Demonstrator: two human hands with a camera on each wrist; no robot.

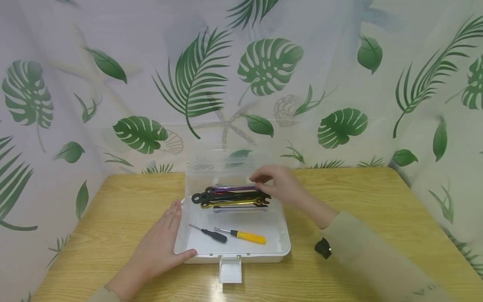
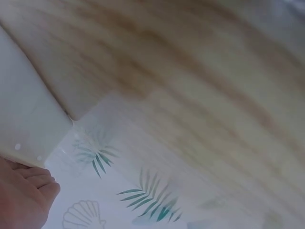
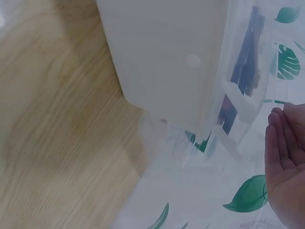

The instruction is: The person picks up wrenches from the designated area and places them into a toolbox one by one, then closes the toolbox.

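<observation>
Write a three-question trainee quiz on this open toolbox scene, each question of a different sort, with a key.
1. True or false: the clear plastic lid of the white plastic toolbox stands open.
2. Which hand rests on the box's near left edge? A) left hand B) right hand C) neither
3. Fill in: beside the black-handled screwdriver on the box floor lies a screwdriver with a ____ handle.

Key
1. True.
2. A. The right hand reaches over the stacked wrenches, at the purple metal wrench on top; whether its grip has closed on it cannot be told.
3. Yellow.
</observation>
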